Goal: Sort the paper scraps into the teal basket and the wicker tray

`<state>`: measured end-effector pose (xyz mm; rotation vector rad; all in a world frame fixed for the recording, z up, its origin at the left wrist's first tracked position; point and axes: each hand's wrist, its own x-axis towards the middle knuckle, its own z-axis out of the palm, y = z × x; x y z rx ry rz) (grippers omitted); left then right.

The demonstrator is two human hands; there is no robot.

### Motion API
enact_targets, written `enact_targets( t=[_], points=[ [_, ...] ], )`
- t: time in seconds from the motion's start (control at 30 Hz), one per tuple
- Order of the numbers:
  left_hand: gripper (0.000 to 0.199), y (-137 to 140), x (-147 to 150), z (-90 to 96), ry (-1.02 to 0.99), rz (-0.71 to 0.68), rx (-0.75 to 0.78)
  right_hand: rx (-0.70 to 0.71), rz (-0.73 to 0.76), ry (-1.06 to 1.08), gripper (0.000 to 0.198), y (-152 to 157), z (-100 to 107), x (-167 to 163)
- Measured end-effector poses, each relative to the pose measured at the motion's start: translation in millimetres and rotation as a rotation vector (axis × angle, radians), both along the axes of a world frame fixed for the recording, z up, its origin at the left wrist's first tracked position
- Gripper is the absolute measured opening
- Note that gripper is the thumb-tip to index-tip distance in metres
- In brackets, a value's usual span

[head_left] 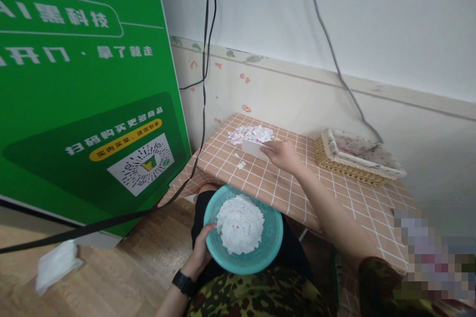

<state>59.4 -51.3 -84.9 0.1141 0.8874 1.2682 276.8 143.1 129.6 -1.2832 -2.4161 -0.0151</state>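
On my lap rests a teal plastic basket with a mound of small white paper scraps in it. My left hand grips its left rim, fingers partly hidden under it. Over the table, my right hand pinches a flat white card held on edge. Just behind the card lies a pile of torn paper bits, white with some pink. A few loose scraps lie on the cloth in front of the card.
A checked brown cloth covers the table. A lined wicker basket stands at its right, against the wall. A green panel rises at left, with a black cable hanging beside it. A white packet lies on the floor.
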Motion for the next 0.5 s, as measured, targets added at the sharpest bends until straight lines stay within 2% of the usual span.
enact_targets(
  t=[0.1, 0.2, 0.37, 0.5],
  points=[
    [0.023, 0.1, 0.0, -1.7, 0.000, 0.007, 0.007, 0.049, -0.065, -0.040, 0.025, 3.7, -2.5, -1.6],
    [0.023, 0.3, 0.3, -3.2, -0.001, 0.012, 0.009, 0.079, -0.066, -0.091, 0.026, 7.3, -6.1, -6.6],
    [0.024, 0.2, 0.9, -3.5, -0.006, 0.007, 0.020, 0.100, -0.028, -0.159, 0.025, 12.5, -4.6, -12.4],
    [0.023, 0.1, 1.3, 1.0, -0.008, 0.012, 0.023, 0.067, 0.055, -0.104, 0.023, 15.3, 1.1, -9.4]
  ],
)
